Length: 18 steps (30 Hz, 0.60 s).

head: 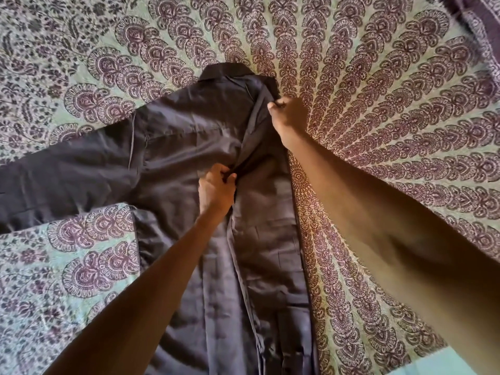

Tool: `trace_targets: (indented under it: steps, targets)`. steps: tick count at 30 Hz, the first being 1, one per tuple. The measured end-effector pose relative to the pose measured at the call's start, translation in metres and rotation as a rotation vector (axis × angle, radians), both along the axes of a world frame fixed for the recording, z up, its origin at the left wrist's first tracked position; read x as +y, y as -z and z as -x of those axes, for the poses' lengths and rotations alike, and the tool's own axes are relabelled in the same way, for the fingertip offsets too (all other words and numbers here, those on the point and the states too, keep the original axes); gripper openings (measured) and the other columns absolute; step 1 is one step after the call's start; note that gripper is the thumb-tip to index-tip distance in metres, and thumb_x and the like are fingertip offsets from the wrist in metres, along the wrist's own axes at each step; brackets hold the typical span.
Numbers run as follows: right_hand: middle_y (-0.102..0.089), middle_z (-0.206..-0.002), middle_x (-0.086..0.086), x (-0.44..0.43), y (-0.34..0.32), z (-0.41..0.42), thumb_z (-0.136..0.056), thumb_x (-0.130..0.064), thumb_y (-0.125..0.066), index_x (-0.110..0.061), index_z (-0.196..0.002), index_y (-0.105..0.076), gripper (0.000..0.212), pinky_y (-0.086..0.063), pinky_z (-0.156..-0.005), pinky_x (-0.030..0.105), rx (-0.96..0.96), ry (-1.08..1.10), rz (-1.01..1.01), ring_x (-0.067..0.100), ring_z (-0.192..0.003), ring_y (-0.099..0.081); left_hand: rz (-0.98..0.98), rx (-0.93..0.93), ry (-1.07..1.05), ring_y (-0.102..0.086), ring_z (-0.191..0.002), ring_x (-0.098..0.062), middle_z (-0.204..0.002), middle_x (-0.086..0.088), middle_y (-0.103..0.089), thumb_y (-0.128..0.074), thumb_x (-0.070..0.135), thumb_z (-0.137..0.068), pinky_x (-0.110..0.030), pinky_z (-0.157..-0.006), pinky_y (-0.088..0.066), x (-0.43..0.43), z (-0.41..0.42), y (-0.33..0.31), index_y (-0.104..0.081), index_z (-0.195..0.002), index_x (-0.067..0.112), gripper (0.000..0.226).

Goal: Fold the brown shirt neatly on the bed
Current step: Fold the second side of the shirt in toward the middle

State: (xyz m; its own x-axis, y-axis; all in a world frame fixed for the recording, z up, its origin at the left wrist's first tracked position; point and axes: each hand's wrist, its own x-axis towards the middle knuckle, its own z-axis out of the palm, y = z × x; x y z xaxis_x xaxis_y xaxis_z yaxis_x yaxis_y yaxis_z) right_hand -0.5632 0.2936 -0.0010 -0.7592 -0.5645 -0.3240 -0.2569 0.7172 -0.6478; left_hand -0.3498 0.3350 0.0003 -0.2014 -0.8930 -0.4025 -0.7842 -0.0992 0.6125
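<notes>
The dark brown shirt (189,136) lies on the bed, collar at the far end, its left sleeve stretched out flat toward the left edge of view. The right side of the shirt is folded inward over the body, leaving a straight edge on the right. My left hand (216,185) is closed on a pinch of fabric at the middle of the shirt. My right hand (288,115) grips the folded edge near the right shoulder, just below the collar. Both forearms reach in from the bottom of the view.
The bed is covered with a green and purple patterned bedspread (378,117). A purple patterned cloth (481,20) lies at the far right corner. A pale blue patch (438,361) shows at the bottom right.
</notes>
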Motion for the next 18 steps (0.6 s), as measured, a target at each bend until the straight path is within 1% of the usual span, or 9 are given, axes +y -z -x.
trace_targets:
  steps: [2, 4, 6, 8, 10, 11, 13, 15, 18]
  targets:
    - [-0.073, -0.093, 0.007, 0.008, 0.004, 0.002, -0.092, -0.03, -0.059, -0.008, -0.097, -0.074, 0.027, -0.036, -0.063, 0.022, 0.041, 0.031, -0.05, 0.022, -0.078, -0.063, -0.008, -0.024, -0.016, -0.065, -0.095, -0.032, -0.097, -0.013, -0.071, -0.062, 0.023, -0.089, -0.04, -0.081, -0.054, -0.003, -0.001, 0.001, -0.068, -0.101, 0.013, 0.016]
    - [-0.069, -0.086, 0.008, 0.016, 0.01, 0.001, -0.093, -0.028, -0.057, -0.005, -0.087, -0.071, 0.028, -0.037, -0.061, 0.026, 0.052, 0.071, -0.055, 0.02, -0.07, -0.055, -0.029, -0.025, -0.052, -0.066, -0.095, -0.033, -0.096, -0.015, -0.072, -0.062, 0.024, -0.089, -0.039, -0.079, -0.054, -0.007, 0.0, 0.0, -0.07, -0.101, 0.013, 0.018]
    - [-0.063, -0.077, 0.008, 0.017, 0.012, -0.001, -0.095, -0.032, -0.056, -0.01, -0.075, -0.064, 0.031, -0.038, -0.059, 0.031, 0.033, 0.104, -0.013, 0.021, -0.067, -0.053, -0.063, -0.037, -0.035, -0.065, -0.095, -0.032, -0.095, -0.012, -0.071, -0.06, 0.033, -0.091, -0.038, -0.078, -0.054, -0.011, 0.002, 0.0, -0.069, -0.1, 0.014, 0.023]
    - [-0.062, -0.076, 0.005, 0.013, 0.011, 0.0, -0.096, -0.042, -0.054, -0.015, -0.072, -0.059, 0.036, -0.035, -0.059, 0.029, 0.017, 0.1, -0.003, 0.021, -0.068, -0.053, -0.096, -0.058, -0.004, -0.064, -0.091, -0.032, -0.09, -0.01, -0.069, -0.051, 0.045, -0.094, -0.036, -0.072, -0.05, -0.013, 0.003, 0.0, -0.065, -0.089, 0.015, 0.033]
    - [-0.068, -0.084, 0.007, 0.008, 0.007, 0.003, -0.096, -0.042, -0.052, -0.013, -0.079, -0.067, 0.037, -0.034, -0.061, 0.026, 0.018, 0.069, -0.057, 0.021, -0.071, -0.057, -0.081, -0.113, 0.014, -0.062, -0.09, -0.035, -0.09, -0.012, -0.066, -0.044, 0.048, -0.096, -0.035, -0.069, -0.046, -0.013, 0.004, -0.002, -0.06, -0.082, 0.016, 0.039]
    - [-0.071, -0.092, 0.008, 0.006, 0.006, 0.004, -0.096, -0.04, -0.052, -0.009, -0.089, -0.071, 0.037, -0.036, -0.062, 0.025, 0.026, 0.057, -0.101, 0.022, -0.076, -0.061, -0.069, -0.141, 0.021, -0.062, -0.091, -0.036, -0.093, -0.013, -0.067, -0.045, 0.047, -0.096, -0.036, -0.07, -0.047, -0.014, 0.004, -0.001, -0.061, -0.083, 0.016, 0.037]
    - [-0.072, -0.106, 0.011, 0.004, 0.006, 0.006, -0.094, -0.035, -0.053, -0.005, -0.106, -0.07, 0.036, -0.042, -0.066, 0.027, 0.027, 0.076, -0.189, 0.026, -0.092, -0.068, -0.069, -0.169, 0.011, -0.064, -0.095, -0.035, -0.097, -0.011, -0.069, -0.052, 0.045, -0.093, -0.039, -0.075, -0.052, -0.016, 0.004, -0.001, -0.065, -0.089, 0.02, 0.028]
    - [-0.07, -0.11, 0.013, 0.007, 0.005, 0.002, -0.094, -0.034, -0.055, -0.005, -0.111, -0.068, 0.036, -0.049, -0.071, 0.032, 0.059, 0.077, -0.247, 0.029, -0.099, -0.068, -0.074, -0.157, -0.018, -0.064, -0.097, -0.031, -0.099, -0.005, -0.07, -0.061, 0.04, -0.088, -0.039, -0.079, -0.054, -0.016, 0.005, -0.003, -0.067, -0.093, 0.025, 0.017]
    - [-0.069, -0.113, 0.014, 0.01, 0.006, -0.001, -0.096, -0.04, -0.051, -0.007, -0.113, -0.067, 0.041, -0.052, -0.077, 0.036, 0.116, 0.047, -0.286, 0.03, -0.101, -0.068, 0.135, -0.113, 0.06, -0.06, -0.1, -0.027, -0.106, -0.002, -0.062, -0.065, 0.021, -0.085, -0.044, -0.082, -0.052, -0.017, 0.008, -0.005, -0.062, -0.098, 0.023, 0.014]
